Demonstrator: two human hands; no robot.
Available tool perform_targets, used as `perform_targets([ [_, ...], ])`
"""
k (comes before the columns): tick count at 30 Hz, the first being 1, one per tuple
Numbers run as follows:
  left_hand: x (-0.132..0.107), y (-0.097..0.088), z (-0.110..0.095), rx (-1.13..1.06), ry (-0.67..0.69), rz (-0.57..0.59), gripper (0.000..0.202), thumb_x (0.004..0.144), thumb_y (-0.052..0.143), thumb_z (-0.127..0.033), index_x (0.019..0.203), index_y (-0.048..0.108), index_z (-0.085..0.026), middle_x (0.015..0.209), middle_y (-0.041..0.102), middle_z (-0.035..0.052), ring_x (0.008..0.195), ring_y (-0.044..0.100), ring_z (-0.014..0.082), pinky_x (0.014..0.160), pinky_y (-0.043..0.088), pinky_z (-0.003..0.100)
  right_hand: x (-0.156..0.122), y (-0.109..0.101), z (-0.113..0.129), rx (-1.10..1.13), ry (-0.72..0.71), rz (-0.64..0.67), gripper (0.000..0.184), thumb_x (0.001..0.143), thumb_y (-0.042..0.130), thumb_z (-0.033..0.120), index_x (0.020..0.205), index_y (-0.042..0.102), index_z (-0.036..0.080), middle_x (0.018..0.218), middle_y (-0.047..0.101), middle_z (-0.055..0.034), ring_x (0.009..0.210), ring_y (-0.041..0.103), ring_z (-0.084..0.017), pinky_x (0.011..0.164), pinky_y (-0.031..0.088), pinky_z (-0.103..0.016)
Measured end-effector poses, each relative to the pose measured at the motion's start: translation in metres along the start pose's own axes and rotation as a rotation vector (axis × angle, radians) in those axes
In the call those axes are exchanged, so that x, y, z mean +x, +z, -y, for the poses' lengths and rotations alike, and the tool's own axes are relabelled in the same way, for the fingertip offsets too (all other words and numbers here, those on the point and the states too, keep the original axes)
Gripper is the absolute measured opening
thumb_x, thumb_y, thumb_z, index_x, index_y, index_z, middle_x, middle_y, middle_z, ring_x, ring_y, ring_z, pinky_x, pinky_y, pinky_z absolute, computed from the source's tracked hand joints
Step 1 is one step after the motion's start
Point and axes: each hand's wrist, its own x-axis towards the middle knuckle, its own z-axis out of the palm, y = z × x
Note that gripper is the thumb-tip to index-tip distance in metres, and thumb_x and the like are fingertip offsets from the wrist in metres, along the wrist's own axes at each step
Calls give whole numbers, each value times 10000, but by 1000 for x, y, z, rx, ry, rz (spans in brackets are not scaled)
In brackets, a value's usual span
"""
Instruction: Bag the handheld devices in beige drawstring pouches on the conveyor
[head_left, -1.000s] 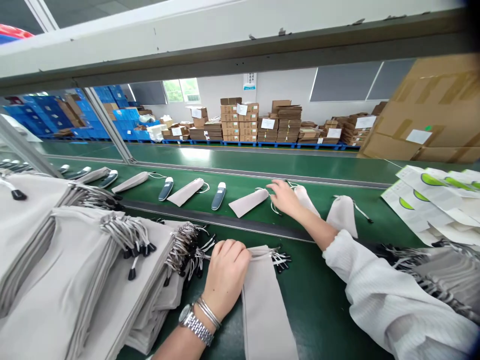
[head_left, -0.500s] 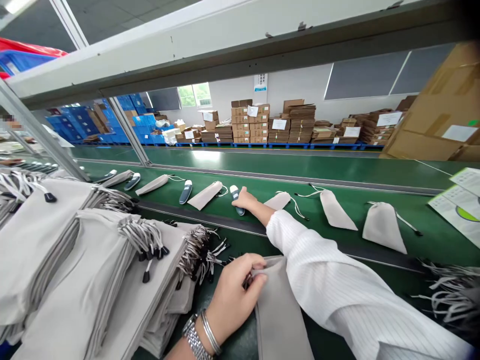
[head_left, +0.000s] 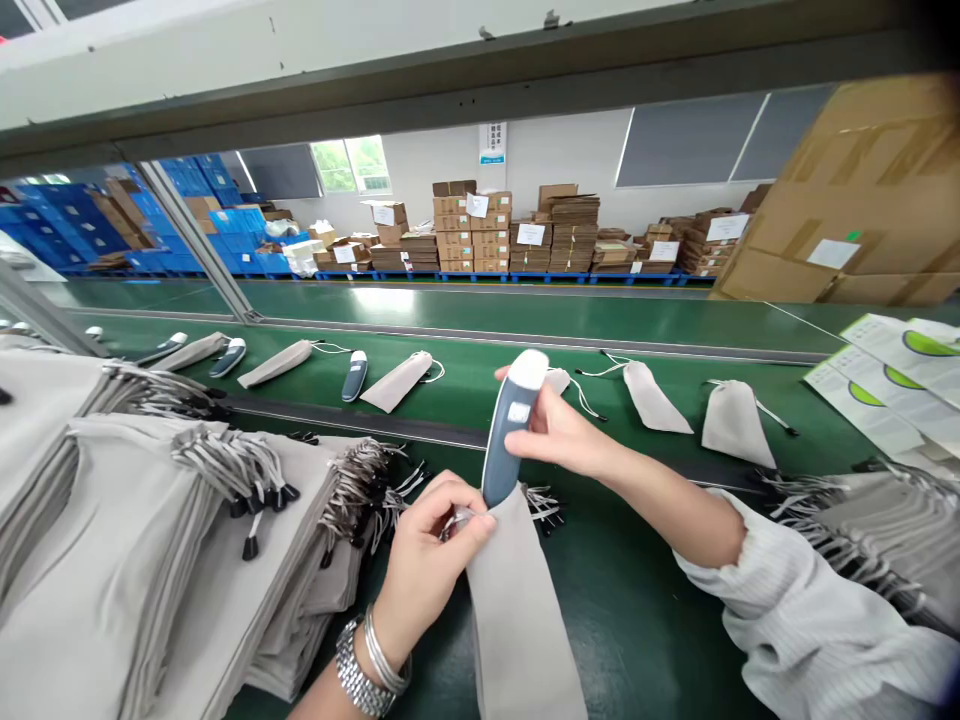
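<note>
My right hand [head_left: 559,432] grips a slim grey-blue device with a white tip [head_left: 510,425], held upright with its lower end inside the mouth of a grey drawstring pouch [head_left: 517,610]. My left hand [head_left: 427,555], with a metal watch and bangles on the wrist, pinches the open edge of that pouch. The pouch lies on the green bench in front of me.
Stacks of grey drawstring pouches [head_left: 150,540] fill the left, more lie at the right [head_left: 885,530]. On the green conveyor [head_left: 465,385] sit filled pouches [head_left: 652,398] and devices [head_left: 355,375]. Printed leaflets [head_left: 885,380] and a cardboard box [head_left: 855,200] stand right. A metal frame bar [head_left: 450,70] crosses overhead.
My right hand took a device off the conveyor and brought it back to the pouch mouth. My left hand has kept its hold on the pouch edge.
</note>
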Motion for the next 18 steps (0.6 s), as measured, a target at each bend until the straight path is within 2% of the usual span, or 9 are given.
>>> perform_targets([
  [3,-2,0,-5,-43,53,-54,132,846,709,-260,754,635,-202,842,490,5,769,460,141,657,356,242,-12,1,16,-223,45,324,447,883,646,399,1281,522,239,1090,558,-44,743,517,-106,617,427,-227],
  [5,-4,0,-9,-71,80,-125,145,829,729,-250,733,631,-204,902,493,18,878,480,160,706,391,232,-14,2,24,-325,103,471,401,946,551,448,1273,582,218,1085,596,-54,745,523,-103,618,418,-222],
  [7,-6,-1,-13,-80,93,-185,162,814,746,-242,713,626,-201,947,511,33,1009,482,185,765,417,225,-16,2,31,-315,185,531,444,974,511,435,1363,517,220,919,624,-23,698,520,-96,600,407,-213],
  [9,-6,-3,-17,-105,62,-204,183,795,768,-247,700,622,-190,970,527,37,1004,502,180,751,433,208,-20,0,38,-228,248,560,448,973,529,391,1377,465,209,728,556,38,610,473,-83,547,374,-197],
  [11,-4,-7,-23,-211,-1,-261,210,795,772,-271,708,604,-179,931,513,17,770,506,106,604,407,168,-29,-6,48,-135,229,527,354,962,551,366,1270,503,197,649,460,71,551,404,-72,497,333,-183],
  [13,-1,-14,-29,-379,-54,-377,232,824,745,-316,742,576,-181,803,444,-24,552,365,42,464,301,139,-41,-12,61,-58,150,410,261,968,541,388,1144,530,195,634,396,76,521,341,-65,468,305,-183],
  [15,3,-20,-31,-511,-76,-460,234,862,700,-364,787,560,-192,711,352,-53,483,252,31,418,221,132,-53,-17,73,3,61,273,238,965,551,414,1071,527,202,618,352,78,505,307,-66,460,305,-191],
  [18,5,-19,-22,-505,-45,-392,221,883,658,-419,885,586,-210,707,379,-46,504,292,46,439,261,137,-63,-16,86,116,-47,115,228,931,608,409,1025,511,226,579,299,90,467,283,-71,448,356,-207],
])
